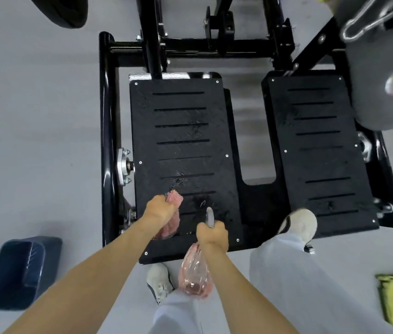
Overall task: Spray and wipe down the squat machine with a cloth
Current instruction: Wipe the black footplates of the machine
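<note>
Grey gym floor (33, 116); the footplate (183, 141) runs lengthwise away from the left hand (158, 210) clutching the cloth (175, 200), with the right hand (212, 235) gripping the spray bottle (195, 273) just beside it.

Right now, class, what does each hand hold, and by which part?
The left hand grips the cloth round its middle; the right hand grips the bottle at its neck.
</note>
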A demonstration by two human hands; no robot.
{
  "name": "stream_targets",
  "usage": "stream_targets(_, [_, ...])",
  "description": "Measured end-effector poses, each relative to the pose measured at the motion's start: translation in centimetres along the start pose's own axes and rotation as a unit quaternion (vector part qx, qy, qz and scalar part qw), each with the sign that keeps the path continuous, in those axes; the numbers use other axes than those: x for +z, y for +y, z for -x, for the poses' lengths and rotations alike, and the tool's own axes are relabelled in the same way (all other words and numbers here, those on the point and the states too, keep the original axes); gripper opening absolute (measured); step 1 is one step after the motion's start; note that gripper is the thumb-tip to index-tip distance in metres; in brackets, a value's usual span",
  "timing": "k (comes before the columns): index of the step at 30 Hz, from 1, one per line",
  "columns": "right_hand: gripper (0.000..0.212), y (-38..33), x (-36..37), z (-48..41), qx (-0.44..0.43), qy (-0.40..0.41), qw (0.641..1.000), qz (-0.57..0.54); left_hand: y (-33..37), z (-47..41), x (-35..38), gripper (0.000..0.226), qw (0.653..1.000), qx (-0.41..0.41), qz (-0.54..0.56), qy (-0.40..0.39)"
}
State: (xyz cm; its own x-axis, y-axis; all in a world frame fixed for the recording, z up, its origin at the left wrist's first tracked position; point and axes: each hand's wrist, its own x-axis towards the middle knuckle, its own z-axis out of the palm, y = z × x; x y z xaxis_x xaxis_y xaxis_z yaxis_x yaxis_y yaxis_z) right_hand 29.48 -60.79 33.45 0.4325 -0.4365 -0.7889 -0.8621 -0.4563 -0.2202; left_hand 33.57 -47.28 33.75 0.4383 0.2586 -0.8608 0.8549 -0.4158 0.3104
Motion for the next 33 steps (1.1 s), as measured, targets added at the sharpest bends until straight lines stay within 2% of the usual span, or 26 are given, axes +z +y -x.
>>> stream_targets(6, [0.004, -1.6, -3.7, -1.7, -0.068, -0.005, 0.998, -0.006, 0.3, 0.0, 0.1, 0.031, 1.0, 0.001, -0.017, -0.009])
stream_targets(9, [0.016, -1.9, -6.5, -3.0, -0.095, 0.049, 0.994, -0.037, 1.2, 0.2, 1.0, 0.033, 0.999, 0.003, -0.038, -0.012])
stream_targets(14, [0.033, -1.1, -11.2, -5.7, -0.071, 0.116, 0.981, -0.136, 4.3, 0.7, 4.4, 0.031, 0.998, 0.027, -0.059, -0.021])
stream_targets(16, [0.036, -0.5, -13.0, -7.0, -0.063, 0.148, 0.981, -0.107, 6.0, 1.1, 6.2, 0.023, 0.996, 0.046, -0.066, -0.033])
stream_targets(19, [0.048, -0.1, -15.5, -8.5, -0.06, 0.223, 0.973, 0.002, 8.3, 1.6, 8.8, 0.017, 0.993, 0.077, -0.079, -0.045])
stream_targets(21, [0.051, 0.2, -17.4, -9.7, -0.087, 0.231, 0.969, -0.002, 9.9, 2.0, 10.6, 0.017, 0.99, 0.094, -0.094, -0.051])
stream_targets(25, [0.046, 0.9, -21.4, -12.5, -0.112, 0.199, 0.969, -0.099, 12.8, 2.4, 14.1, 0.019, 0.985, 0.106, -0.116, -0.064])
stream_targets(30, [0.016, 1.8, -24.6, -15.6, -0.077, 0.182, 0.947, -0.252, 15.6, 2.5, 17.8, 0.022, 0.979, 0.123, -0.144, -0.079])
stream_targets(33, [0.021, 2.5, -25.7, -17.6, -0.083, 0.166, 0.937, -0.295, 17.3, 2.1, 19.7, 0.028, 0.981, 0.116, -0.134, -0.081])
